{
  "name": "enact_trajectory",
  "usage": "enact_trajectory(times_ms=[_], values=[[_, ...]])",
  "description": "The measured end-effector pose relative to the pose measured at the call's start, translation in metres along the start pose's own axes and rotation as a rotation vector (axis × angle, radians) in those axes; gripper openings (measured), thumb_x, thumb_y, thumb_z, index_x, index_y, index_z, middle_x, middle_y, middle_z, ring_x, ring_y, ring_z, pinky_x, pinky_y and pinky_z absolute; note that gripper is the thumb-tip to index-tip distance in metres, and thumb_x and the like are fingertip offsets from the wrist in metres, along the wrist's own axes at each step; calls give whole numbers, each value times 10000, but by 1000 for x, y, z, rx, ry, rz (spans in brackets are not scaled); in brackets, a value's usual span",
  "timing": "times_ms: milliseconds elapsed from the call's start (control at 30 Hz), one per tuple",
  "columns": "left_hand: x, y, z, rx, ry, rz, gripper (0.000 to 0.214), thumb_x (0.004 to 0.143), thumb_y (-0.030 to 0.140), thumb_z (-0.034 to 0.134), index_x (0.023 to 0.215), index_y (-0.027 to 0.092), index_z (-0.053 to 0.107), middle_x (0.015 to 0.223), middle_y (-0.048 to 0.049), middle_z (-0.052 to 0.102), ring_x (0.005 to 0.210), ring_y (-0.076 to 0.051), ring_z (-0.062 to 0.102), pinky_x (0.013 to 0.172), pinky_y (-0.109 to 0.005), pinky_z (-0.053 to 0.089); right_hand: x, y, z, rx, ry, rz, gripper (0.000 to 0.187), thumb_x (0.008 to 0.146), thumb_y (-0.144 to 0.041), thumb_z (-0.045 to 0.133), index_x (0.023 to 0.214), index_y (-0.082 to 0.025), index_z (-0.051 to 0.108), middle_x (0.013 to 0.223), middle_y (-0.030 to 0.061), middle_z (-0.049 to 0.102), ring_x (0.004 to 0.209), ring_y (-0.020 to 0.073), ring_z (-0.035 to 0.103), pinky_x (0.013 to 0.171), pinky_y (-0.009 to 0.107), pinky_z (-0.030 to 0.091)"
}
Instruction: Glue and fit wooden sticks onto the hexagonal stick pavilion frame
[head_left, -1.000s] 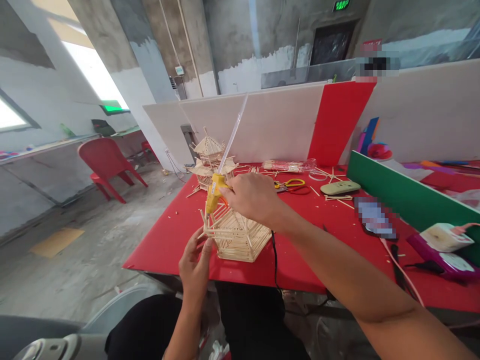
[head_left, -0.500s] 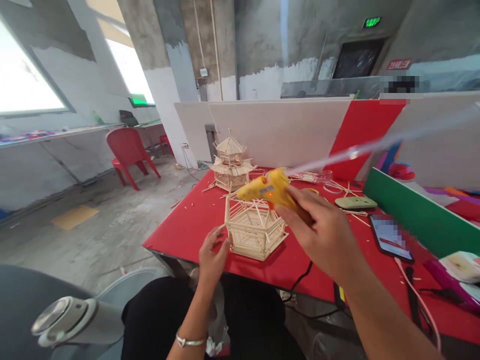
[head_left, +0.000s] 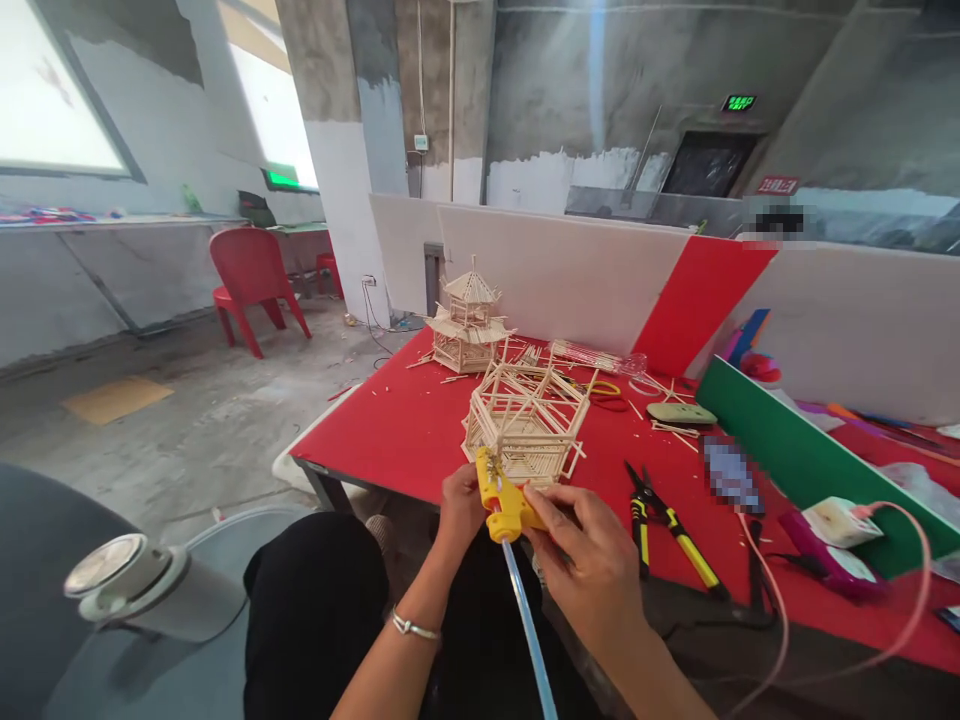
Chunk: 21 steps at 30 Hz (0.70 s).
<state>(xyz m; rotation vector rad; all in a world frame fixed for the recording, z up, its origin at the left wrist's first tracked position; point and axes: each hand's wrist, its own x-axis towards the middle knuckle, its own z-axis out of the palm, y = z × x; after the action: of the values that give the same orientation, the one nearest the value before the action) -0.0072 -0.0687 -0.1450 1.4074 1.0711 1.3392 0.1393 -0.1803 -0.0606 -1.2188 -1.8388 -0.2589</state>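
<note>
Near the edge of the red surface [head_left: 375,430] stands the stick frame [head_left: 536,440]. My right grip [head_left: 592,560] is wrapped around the glue gun [head_left: 504,510]; whether my left grip [head_left: 459,510], partly hidden behind it, pinches anything, I cannot tell.

A yellow glue gun [head_left: 504,497] points toward the open stick frame [head_left: 534,440].

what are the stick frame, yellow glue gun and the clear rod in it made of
Stick frame: probably bare wood, matte, judging by the pale tan sticks.
Glue gun: likely moulded plastic, slightly glossy; even yellow colour, rounded edges.
Clear rod: perhaps hot-melt glue or plastic, smooth; it looks translucent with a bright streak.
</note>
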Motion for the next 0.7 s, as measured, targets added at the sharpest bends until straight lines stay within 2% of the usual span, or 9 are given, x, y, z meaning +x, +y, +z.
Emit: enact_trajectory(times_ms=[100, 233, 400, 700], values=[[-3, -1, 3, -39, -9, -24, 205, 735, 331, 660, 676, 141, 711, 627, -12, 671, 585, -160, 603, 549, -240, 479, -3, 0, -2, -69, -25, -28, 366, 929, -171, 634, 1284, -252, 661, 1026, 77, 677, 943, 206, 643, 838, 357, 527], [-4, 2, -2, -35, -20, -24, 198, 691, 318, 693, 601, 144, 666, 565, 9, 623, 574, -147, 577, 530, -221, 447, -6, -1, 0, -115, -55, -52, 349, 922, -176, 642, 1265, -226, 679, 1012, 82, 680, 925, 210, 638, 826, 349, 511], [-5, 10, -7, -7, -54, -16, 141, 663, 282, 680, 615, 151, 700, 609, 0, 662, 632, -171, 606, 556, -225, 462, -7, -3, 2, -223, -63, -29, 374, 908, -112, 613, 1246, -253, 690, 1011, 77, 694, 929, 215, 639, 823, 349, 494], [-6, 15, -9, 37, -81, -28, 163, 682, 272, 617, 595, 156, 691, 608, -1, 660, 659, -177, 609, 578, -227, 465, -8, -5, 0, -231, -44, -37, 379, 923, -117, 593, 1264, -262, 672, 1024, 74, 691, 934, 213, 630, 821, 350, 491]])
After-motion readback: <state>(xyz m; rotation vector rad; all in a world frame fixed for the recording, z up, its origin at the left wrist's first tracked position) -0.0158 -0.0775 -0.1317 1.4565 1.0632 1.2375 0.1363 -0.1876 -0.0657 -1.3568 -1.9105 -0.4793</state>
